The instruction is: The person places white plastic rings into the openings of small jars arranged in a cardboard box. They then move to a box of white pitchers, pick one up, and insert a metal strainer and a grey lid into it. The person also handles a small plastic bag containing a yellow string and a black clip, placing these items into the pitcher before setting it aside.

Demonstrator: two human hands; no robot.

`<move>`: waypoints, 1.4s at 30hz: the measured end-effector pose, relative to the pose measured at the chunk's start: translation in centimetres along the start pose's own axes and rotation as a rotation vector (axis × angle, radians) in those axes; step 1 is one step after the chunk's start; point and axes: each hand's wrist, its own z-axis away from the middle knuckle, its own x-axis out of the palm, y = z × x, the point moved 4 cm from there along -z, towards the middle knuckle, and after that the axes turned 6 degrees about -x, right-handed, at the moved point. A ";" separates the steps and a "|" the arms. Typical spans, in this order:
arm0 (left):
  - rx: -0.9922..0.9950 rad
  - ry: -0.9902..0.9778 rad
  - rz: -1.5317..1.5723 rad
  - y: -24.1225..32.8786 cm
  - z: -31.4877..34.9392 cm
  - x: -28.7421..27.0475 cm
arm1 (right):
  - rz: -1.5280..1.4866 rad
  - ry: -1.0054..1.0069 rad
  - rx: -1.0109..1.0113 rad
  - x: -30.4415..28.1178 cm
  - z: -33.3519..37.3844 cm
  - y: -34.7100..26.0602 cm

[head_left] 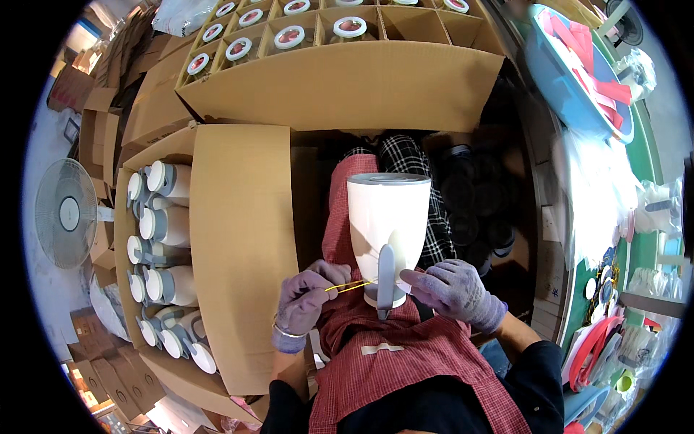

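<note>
A white jug (383, 217) with a grey rim and a grey handle (387, 278) stands on my lap, its narrow end toward me. My left hand (307, 296), in a lavender glove, is closed in a pinch on a thin yellow cord (347, 287). The cord stretches from those fingers to the narrow end of the jug, by the handle. On the other side of the handle, my gloved right hand (459, 291) has its fingertips pressed together beside the jug. A small white bit shows at these tips, too little to name.
On the left, an open carton (242, 253) holds several similar jugs (170, 224). Ahead, a divided carton (347, 83) holds lidded jars (289, 36). Dark round items (470, 195) sit in a box right of my knees. A blue basin (578, 79) and a fan (67, 213) flank the space.
</note>
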 end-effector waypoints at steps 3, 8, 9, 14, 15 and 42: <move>-0.064 -0.086 0.120 -0.3 1.6 0.6 | -0.057 -0.032 -0.043 -0.2 -0.2 -0.9; -0.275 -0.263 0.137 0.8 1.0 5.6 | -0.250 -0.145 -0.078 1.3 -0.7 -2.2; -0.291 -0.272 0.154 1.0 0.7 6.4 | -0.309 -0.108 -0.126 1.3 -0.7 -2.4; -0.839 -0.114 -0.164 -3.5 1.8 4.4 | -0.868 0.077 -0.275 2.5 -0.6 -3.2; -0.709 -0.160 -0.057 -3.2 1.8 4.4 | -1.021 0.125 -0.302 2.9 -0.4 -2.9; 0.260 0.235 -0.926 1.7 -14.9 0.1 | 1.512 0.138 0.520 -27.0 16.3 18.2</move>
